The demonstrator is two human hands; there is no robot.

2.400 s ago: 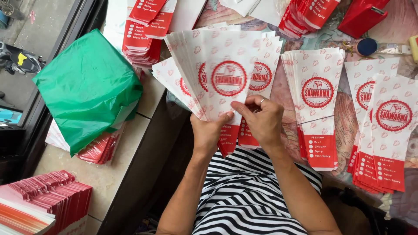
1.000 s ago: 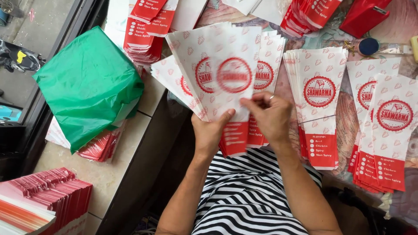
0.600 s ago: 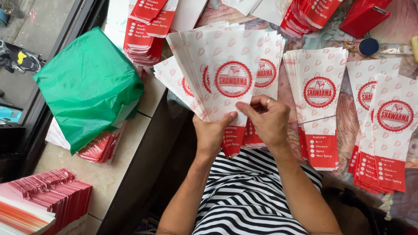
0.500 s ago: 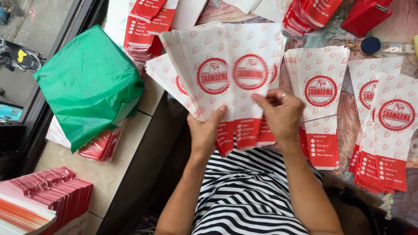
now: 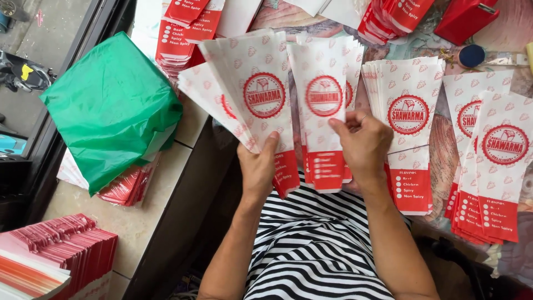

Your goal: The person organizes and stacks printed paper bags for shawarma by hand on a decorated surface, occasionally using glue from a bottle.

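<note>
Head view: left hand [image 5: 259,166] pinches a fanned sheaf of red-and-white paper sleeves [image 5: 247,91], thumb pressed on front. Right hand [image 5: 362,145] grips a second sheaf [image 5: 325,105] just beside it, fingers curled over its face. Both are held above the striped lap. More sleeve stacks [image 5: 408,119] lie on the bench [image 5: 444,161] at right; a green plastic bag [image 5: 111,105] sits left.

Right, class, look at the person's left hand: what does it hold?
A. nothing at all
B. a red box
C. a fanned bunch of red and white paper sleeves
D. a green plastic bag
C: the left hand pinches a fanned bunch of red and white paper sleeves, while the green plastic bag lies apart to the side.
</note>
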